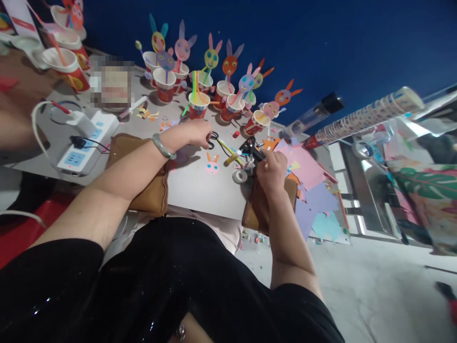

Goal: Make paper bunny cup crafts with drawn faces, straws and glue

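Observation:
My right hand is wrapped round the handle of a black glue gun at the right of the white table. My left hand, with a bangle on its wrist, reaches over the table behind a pink paper rabbit face with orange ears. Its fingers are bent together and point down; whatever is between them is hidden. Black-handled scissors lie right beside those fingers. Yellow sticks and a roll of tape lie between my hands.
Paper cups with rabbit figures line the back by the blue wall. A power strip stands left. Brown cushions lie under my forearms. Coloured paper sheets spread at right, near a long stack of cups.

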`<state>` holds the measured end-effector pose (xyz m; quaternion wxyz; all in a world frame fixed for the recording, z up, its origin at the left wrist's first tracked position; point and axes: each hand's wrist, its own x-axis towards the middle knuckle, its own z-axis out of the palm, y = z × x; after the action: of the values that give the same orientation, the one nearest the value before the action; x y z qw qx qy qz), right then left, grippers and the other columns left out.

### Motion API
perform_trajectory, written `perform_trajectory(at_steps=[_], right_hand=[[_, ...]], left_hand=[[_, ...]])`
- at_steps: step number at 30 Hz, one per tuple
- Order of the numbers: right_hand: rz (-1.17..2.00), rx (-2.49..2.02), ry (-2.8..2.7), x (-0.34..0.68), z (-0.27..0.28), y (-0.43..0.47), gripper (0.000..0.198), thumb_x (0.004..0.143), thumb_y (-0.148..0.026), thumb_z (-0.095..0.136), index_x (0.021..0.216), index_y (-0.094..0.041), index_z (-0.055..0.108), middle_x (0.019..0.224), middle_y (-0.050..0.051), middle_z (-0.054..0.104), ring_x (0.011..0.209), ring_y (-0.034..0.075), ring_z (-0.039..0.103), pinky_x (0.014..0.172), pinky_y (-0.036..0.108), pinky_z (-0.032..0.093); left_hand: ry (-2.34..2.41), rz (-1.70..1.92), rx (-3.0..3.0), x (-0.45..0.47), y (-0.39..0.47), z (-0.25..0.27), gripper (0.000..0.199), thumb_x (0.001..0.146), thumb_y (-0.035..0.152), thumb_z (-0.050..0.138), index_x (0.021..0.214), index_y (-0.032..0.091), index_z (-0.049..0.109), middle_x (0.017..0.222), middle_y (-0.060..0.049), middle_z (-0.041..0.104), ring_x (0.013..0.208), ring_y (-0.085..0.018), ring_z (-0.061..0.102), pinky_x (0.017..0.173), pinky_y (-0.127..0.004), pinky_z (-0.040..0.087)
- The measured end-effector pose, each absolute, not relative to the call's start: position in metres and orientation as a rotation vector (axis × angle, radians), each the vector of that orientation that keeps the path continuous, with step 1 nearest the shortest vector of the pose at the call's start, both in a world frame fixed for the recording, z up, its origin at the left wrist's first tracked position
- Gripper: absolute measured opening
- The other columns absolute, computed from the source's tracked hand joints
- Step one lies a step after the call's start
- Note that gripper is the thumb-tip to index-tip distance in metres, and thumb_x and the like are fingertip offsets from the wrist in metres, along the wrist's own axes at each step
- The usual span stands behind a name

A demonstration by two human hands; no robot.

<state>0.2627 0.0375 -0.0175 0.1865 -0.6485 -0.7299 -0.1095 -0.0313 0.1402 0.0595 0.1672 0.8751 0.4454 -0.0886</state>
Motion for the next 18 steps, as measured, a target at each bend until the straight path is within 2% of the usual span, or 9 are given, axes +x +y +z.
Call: perform_trajectory(at_steps=[2,4,6,8,12,15,18], right_hand=[[-0.289,-1.667,-2.042,0.243,-0.017,0.022,0.035,0.090,-0.017,0.046,0.114,-0.020,0.072,0.104,0.013,0.076,0.103,0.029,0.066,0.096,0.044,0.049],[-0.149,-1.577,-2.144,0.219,-0.019,0.006,0.029,0.093,-0.021,0.048,0.108,-0.021,0.073,0.097,0.011,0.077,0.091,0.025,0.069,0.085,0.038,0.052],[0.035,-1.572,-2.269,0.197,-0.023,-0.007,0.027,0.095,-0.023,0.049,0.106,-0.020,0.073,0.087,0.009,0.077,0.078,0.021,0.068,0.072,0.032,0.048],[0.170,-1.579,-2.367,0.180,-0.027,-0.015,0.026,0.096,-0.026,0.050,0.104,-0.019,0.073,0.084,0.008,0.077,0.074,0.020,0.068,0.065,0.029,0.043],[0.213,-1.568,-2.414,0.169,-0.028,-0.020,0.028,0.099,-0.029,0.046,0.101,-0.018,0.073,0.083,0.008,0.076,0.072,0.019,0.068,0.063,0.028,0.038],[0.195,-1.562,-2.397,0.173,-0.026,-0.019,0.028,0.099,-0.029,0.047,0.097,-0.018,0.072,0.079,0.008,0.075,0.070,0.018,0.066,0.062,0.027,0.036],[0.198,-1.581,-2.364,0.179,-0.022,-0.020,0.025,0.097,-0.029,0.050,0.094,-0.019,0.072,0.074,0.006,0.073,0.068,0.018,0.065,0.062,0.027,0.035]], left_hand=[[1.290,-0.228,2.458,-0.040,0.143,0.061,0.038,0.083,0.031,0.068,0.113,0.011,0.078,0.107,-0.016,0.079,0.097,-0.028,0.070,0.077,-0.033,0.047],[1.276,-0.298,2.397,-0.052,0.147,0.061,0.035,0.081,0.031,0.069,0.107,0.009,0.080,0.098,-0.016,0.079,0.092,-0.027,0.070,0.077,-0.034,0.046],[1.341,-0.404,2.305,-0.065,0.148,0.060,0.033,0.078,0.031,0.073,0.101,0.009,0.081,0.089,-0.013,0.079,0.090,-0.027,0.069,0.079,-0.035,0.046],[1.507,-0.344,2.263,-0.079,0.147,0.059,0.035,0.076,0.032,0.075,0.103,0.010,0.080,0.086,-0.010,0.078,0.097,-0.026,0.066,0.083,-0.036,0.044],[1.625,-0.257,2.259,-0.097,0.135,0.057,0.035,0.077,0.029,0.074,0.108,0.014,0.079,0.091,-0.007,0.078,0.099,-0.024,0.064,0.083,-0.035,0.044],[1.594,-0.226,2.268,-0.099,0.123,0.056,0.033,0.074,0.021,0.073,0.106,0.014,0.079,0.101,-0.009,0.078,0.095,-0.024,0.067,0.082,-0.033,0.045],[1.613,-0.141,2.271,-0.098,0.117,0.056,0.037,0.075,0.020,0.074,0.111,0.012,0.077,0.109,-0.012,0.077,0.101,-0.025,0.068,0.084,-0.033,0.045]])
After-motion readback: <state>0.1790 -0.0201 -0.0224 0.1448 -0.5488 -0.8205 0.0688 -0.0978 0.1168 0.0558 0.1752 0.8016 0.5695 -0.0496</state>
